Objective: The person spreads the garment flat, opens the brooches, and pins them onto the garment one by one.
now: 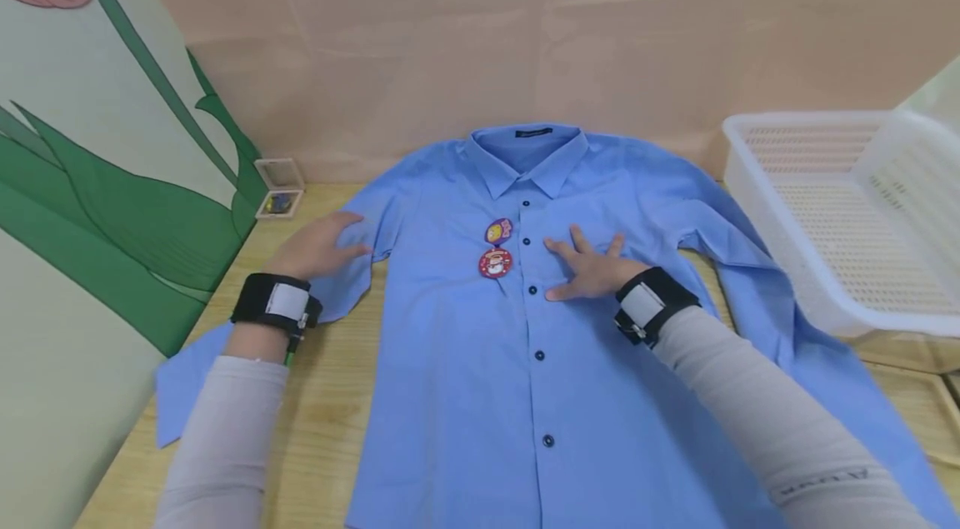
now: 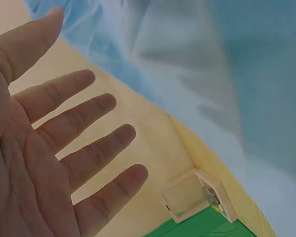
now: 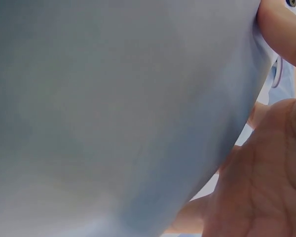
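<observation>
A blue long-sleeved button-up shirt (image 1: 457,379) lies front up, its collar (image 1: 558,167) at the far side. Beside the dark buttons on its chest sit two badges: a purple one (image 1: 498,231) and, just below, a round red one (image 1: 495,263). My right hand (image 1: 592,269) rests on the shirt front with its fingers spread, right of the buttons. Over the bent sleeve on the left is my left hand (image 1: 318,247); in the left wrist view its fingers (image 2: 96,155) are straight and hold nothing. Whether it touches the sleeve cannot be told.
A small box (image 1: 281,202) stands with its lid up at the far left corner, with small colourful items inside. At the right is a white plastic basket (image 1: 761,179). A pale wall covering (image 1: 450,29) rises behind the wooden table (image 1: 322,421).
</observation>
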A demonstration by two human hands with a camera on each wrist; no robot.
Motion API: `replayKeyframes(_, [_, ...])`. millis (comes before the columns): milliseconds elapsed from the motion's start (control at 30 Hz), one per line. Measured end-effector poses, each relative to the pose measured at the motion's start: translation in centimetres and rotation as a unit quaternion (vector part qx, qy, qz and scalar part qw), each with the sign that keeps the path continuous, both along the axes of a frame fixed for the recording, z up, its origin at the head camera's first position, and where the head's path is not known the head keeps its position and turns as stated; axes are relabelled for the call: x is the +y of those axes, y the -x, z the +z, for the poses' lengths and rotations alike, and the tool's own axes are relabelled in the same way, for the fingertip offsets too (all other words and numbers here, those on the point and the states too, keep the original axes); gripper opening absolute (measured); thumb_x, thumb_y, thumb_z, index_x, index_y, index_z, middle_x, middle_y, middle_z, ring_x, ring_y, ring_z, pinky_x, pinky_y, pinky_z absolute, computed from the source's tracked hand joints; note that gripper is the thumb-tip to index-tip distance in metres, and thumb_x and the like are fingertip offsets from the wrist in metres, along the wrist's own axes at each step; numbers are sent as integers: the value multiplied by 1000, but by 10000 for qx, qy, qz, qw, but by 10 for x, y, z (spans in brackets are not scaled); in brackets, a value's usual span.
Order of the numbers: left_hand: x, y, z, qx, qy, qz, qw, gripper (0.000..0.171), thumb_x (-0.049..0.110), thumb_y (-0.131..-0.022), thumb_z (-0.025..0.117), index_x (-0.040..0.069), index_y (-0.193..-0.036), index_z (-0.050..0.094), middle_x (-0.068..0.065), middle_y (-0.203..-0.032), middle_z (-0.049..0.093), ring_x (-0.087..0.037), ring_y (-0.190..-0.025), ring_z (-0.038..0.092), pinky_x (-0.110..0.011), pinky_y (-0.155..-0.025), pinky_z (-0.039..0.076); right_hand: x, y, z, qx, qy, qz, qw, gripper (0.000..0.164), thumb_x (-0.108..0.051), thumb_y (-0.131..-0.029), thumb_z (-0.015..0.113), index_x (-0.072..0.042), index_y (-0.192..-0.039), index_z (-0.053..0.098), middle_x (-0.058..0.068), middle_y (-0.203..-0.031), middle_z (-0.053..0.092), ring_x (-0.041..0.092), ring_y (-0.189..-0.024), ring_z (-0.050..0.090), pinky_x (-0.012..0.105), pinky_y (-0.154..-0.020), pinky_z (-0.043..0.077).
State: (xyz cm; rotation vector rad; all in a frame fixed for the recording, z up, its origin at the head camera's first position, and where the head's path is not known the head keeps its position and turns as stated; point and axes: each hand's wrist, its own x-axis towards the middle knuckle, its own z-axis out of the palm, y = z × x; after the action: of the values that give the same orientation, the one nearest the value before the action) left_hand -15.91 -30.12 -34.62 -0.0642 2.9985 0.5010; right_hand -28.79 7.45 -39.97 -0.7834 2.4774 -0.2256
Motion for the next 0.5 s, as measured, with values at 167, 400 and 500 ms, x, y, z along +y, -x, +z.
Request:
replayKeyframes(167, [-13, -2, 5, 103, -129, 71, 9998, 62, 37, -94, 50, 0, -141, 32, -23, -145, 33, -40, -133, 29, -53, -108, 24, -1, -1, 1, 56, -90, -23, 9999, 90, -55, -84, 56, -19, -150, 6, 26, -150, -16, 67, -118, -24, 71, -94, -20])
replayKeyframes(400, [-31, 1, 7, 142, -1, 170, 9998, 61, 37, -94, 50, 0, -140, 35, -22, -143, 36, -40, -131, 32, -54, -105, 28, -1, -2, -1, 45, -81, -101, 9999, 91, -56, -83, 57, -19, -150, 7, 25, -150, -16, 67, -118, -25, 72, -94, -19])
replayKeyframes(500, [-37, 2, 10, 64, 148, 248, 9996, 63, 41, -94, 49, 0, -140, 35, -23, -142, 37, -42, -130, 33, -55, -105, 28, -1, -2, -2, -21, -89, -178, 9998, 92, -57, -82, 57, -21, -150, 6, 23, -151, -18, 66, -117, -27, 74, -93, -17])
